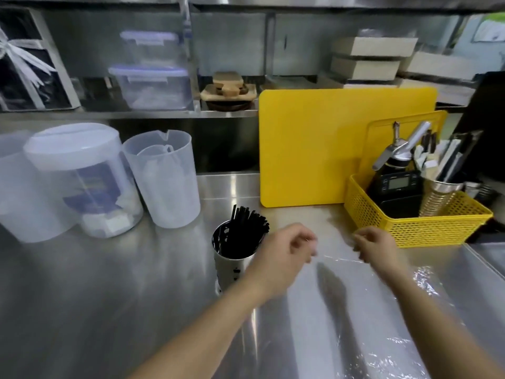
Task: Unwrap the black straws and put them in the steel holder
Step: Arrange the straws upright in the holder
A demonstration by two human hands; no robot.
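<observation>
Left grip [284, 253] and right grip [375, 247] appear to pinch the clear wrapper [355, 310] between them over the counter [109, 283]; black straws [243, 231] stand upright in the steel holder [232, 266], just beside the left grip.

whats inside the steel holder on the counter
Black straws stand in the steel holder, their tops fanning out above the rim. Its wall hides their lower ends and the bottom; the left hand, pinching clear wrap, covers its right edge.

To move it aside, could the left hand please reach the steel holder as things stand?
Probably yes: the steel holder stands just beside the left hand, nothing between, though it pinches clear wrap.
</observation>
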